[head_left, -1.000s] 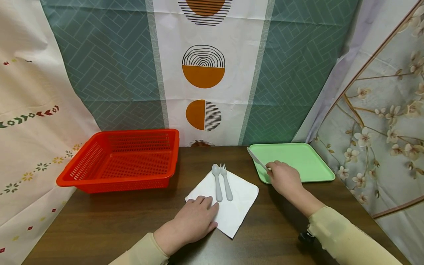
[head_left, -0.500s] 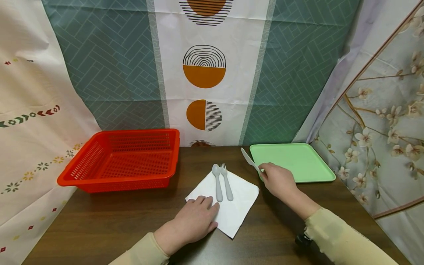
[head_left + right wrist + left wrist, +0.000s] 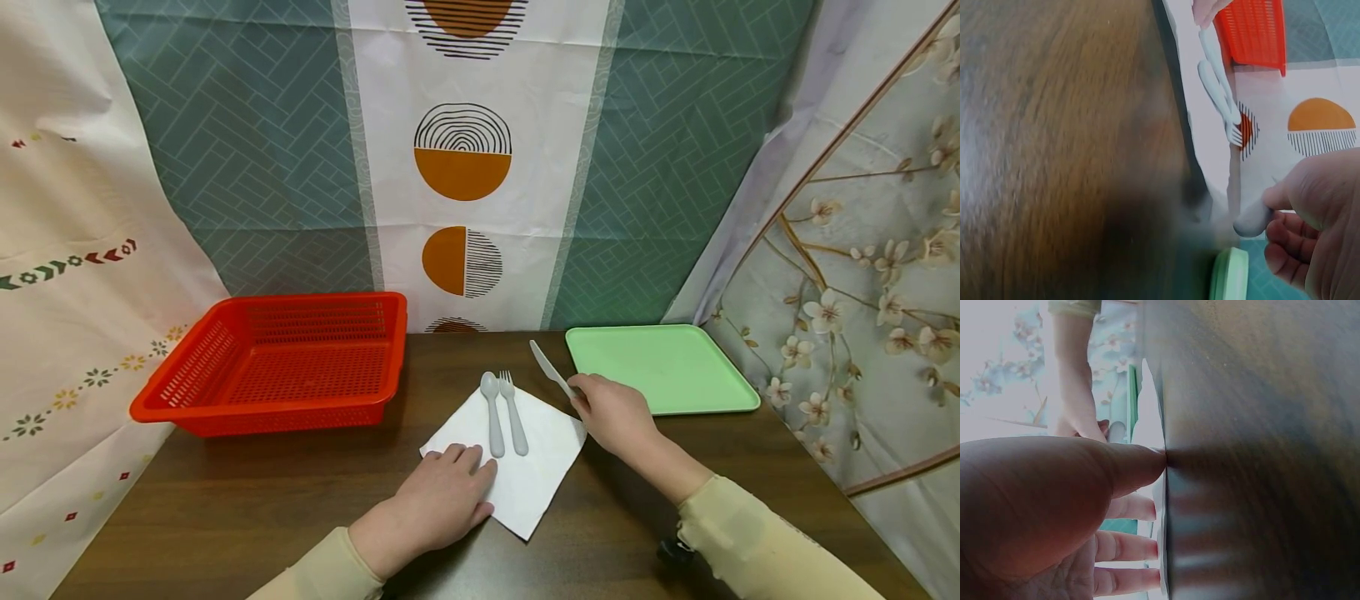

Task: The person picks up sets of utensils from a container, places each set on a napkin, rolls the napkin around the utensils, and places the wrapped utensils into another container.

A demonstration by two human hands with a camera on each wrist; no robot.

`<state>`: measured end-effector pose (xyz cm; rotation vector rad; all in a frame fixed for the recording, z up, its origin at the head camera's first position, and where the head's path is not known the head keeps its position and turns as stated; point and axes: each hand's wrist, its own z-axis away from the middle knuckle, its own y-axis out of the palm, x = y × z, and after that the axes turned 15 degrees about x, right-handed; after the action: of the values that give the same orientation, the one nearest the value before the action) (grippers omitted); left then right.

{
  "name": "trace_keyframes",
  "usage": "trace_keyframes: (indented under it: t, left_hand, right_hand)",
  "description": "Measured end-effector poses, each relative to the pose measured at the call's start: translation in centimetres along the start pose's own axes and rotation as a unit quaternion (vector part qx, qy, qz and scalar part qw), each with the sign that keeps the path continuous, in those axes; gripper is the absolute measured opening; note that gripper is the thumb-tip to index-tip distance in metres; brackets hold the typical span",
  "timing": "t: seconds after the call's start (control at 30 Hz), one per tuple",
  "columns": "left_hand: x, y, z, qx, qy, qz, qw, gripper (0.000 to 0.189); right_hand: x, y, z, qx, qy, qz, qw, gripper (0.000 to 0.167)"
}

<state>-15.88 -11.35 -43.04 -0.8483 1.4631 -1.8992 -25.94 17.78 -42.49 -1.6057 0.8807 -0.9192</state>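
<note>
The right hand point(image 3: 617, 414) pinches the knife point(image 3: 551, 368) by its handle, between thumb and fingers. The knife is over the table point(image 3: 300, 500), between the napkin point(image 3: 543, 450) and the green tray point(image 3: 663, 367), with its blade pointing away from the person. The left hand point(image 3: 438, 497) grips nothing; its fingers are extended and rest on the near left edge of the napkin. On the napkin lie the spoon point(image 3: 493, 417) and the fork point(image 3: 514, 417), side by side, their heads reaching past its far edge. The red basket point(image 3: 285, 421) stands apart, at the left.

In my judgement, the knife could turn in the fingers, because a pinch controls a long blade poorly. If it swings toward the napkin, the blade may push the fork against the spoon. A low handle end may also catch the napkin and wrinkle it, especially if the left hand presses too lightly. The right wrist view is blurred near the handle, so I cannot tell whether it touches the napkin.
</note>
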Motion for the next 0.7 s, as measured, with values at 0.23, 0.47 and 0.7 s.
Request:
trace_keyframes:
  t: [0.23, 0.47, 0.7]
  left_hand:
    - [0.0, 0.1, 0.0, -0.003, 0.002, -0.001, 1.0000, 0.051]
    - [0.1, 0.1, 0.0, -0.004, 0.002, -0.005, 1.0000, 0.051]
    - [0.1, 0.1, 0.0, 0.001, 0.000, -0.006, 1.0000, 0.052]
  right_hand:
    - [0.8, 0.4, -0.2, 0.011, -0.003, -0.012, 0.9999, 0.028]
    - [1.2, 0.7, -0.5, 0.030, -0.007, -0.021, 0.9993, 0.034]
    - [1.9, 1.0, -0.6, 0.029, -0.030, -0.038, 0.9984, 0.042]
